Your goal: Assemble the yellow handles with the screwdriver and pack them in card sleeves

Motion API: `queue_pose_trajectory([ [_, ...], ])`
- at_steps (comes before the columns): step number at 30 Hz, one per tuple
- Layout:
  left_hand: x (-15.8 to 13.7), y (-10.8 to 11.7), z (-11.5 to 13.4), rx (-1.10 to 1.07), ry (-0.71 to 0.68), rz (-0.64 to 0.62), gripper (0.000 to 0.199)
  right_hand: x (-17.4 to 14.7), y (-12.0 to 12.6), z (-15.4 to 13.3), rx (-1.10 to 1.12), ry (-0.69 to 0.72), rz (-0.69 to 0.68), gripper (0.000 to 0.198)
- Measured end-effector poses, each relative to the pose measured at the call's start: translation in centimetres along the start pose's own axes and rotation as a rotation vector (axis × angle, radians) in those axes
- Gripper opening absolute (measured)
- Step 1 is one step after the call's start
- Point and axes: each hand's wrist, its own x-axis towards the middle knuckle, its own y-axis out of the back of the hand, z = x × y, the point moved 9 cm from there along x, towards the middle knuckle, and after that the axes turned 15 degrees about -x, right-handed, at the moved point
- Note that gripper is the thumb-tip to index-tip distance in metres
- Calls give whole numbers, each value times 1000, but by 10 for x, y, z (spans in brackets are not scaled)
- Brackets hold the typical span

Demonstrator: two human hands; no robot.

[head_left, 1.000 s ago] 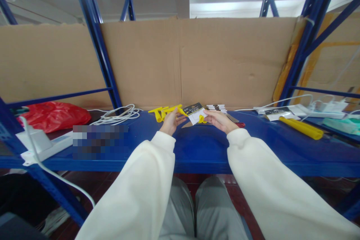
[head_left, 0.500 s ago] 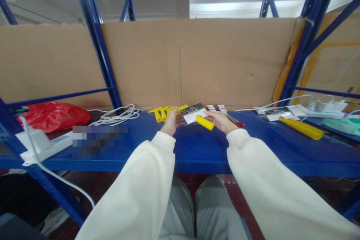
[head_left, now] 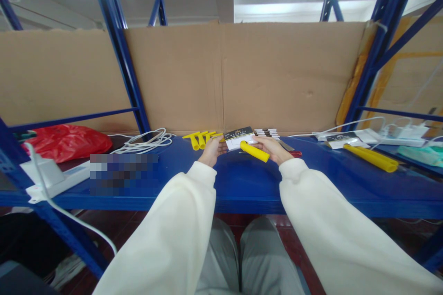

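Just above the blue shelf, a black-and-white printed card (head_left: 238, 137) is between my hands. A yellow tool with a round handle (head_left: 256, 152) sticks out from the card's front, its end pointing down and right. The rest of that tool is hidden behind the card. My left hand (head_left: 212, 150) is closed at the card's left edge, and my right hand (head_left: 272, 148) pinches its right edge. Beyond my left hand lie several yellow T-shaped tools (head_left: 196, 140) in a row. Behind my right hand sits a stack of similar cards (head_left: 266, 133).
A red object (head_left: 296, 153) lies right of my right hand. Farther right are another yellow tool (head_left: 372, 157), a card (head_left: 342, 140) and a power strip (head_left: 403, 138). Coiled white cable (head_left: 147, 142) and a red plastic bag (head_left: 74, 142) are leftward. Cardboard (head_left: 270, 78) walls the back.
More of the yellow handle now sticks out of the card, reaching farther right and down. The card is tilted less, and my left fingers have closed in at its left edge.
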Motion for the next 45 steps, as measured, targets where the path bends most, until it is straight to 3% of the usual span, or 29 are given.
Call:
queue_pose_trajectory([
  [13,-8,-12,-7,71,125,-62,39,5,4,-1,-30,51,26,17],
  [22,-6,-13,-16,99,194,-79,45,5,0,-3,-12,82,12,17],
  [32,-3,-12,-13,163,104,-109,40,12,8,0,6,104,42,11],
  [40,-3,-17,-11,241,27,-189,48,12,9,-1,31,90,70,14],
  [45,-5,-19,-8,334,0,-224,35,5,3,-4,34,47,77,22],
])
